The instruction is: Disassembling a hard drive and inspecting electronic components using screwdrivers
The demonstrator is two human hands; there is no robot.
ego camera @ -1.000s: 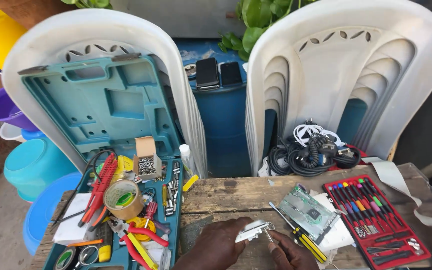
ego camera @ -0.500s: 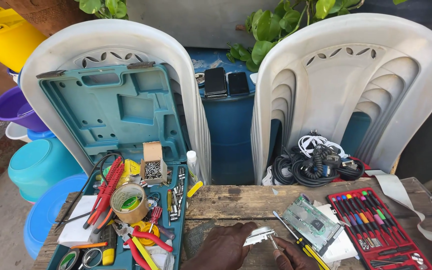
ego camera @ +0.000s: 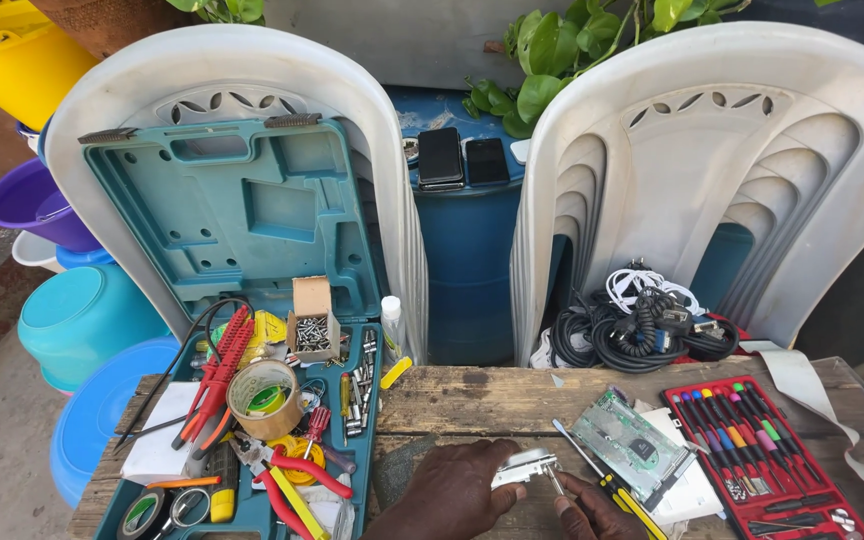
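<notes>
At the bottom edge of the view, my left hand (ego camera: pixel 457 492) grips a small silver metal part (ego camera: pixel 524 466) over the wooden table (ego camera: pixel 472 400). My right hand (ego camera: pixel 592 512) is closed around a thin tool whose tip touches that part. Beside my right hand lies a yellow and black screwdriver (ego camera: pixel 602 480). A green circuit board (ego camera: pixel 632 443) rests on white paper just to the right. The lower parts of both hands are cut off by the frame.
An open teal tool case (ego camera: pixel 242 210) with tape, pliers and a screw box stands at left. A red screwdriver set (ego camera: pixel 752 450) lies at right. Two white plastic chairs, a blue barrel (ego camera: pixel 467 260) with phones on top, coiled black cables (ego camera: pixel 632 330), and basins at far left.
The camera has tilted down and moved closer. My hands stay together on the silver part with little movement.
</notes>
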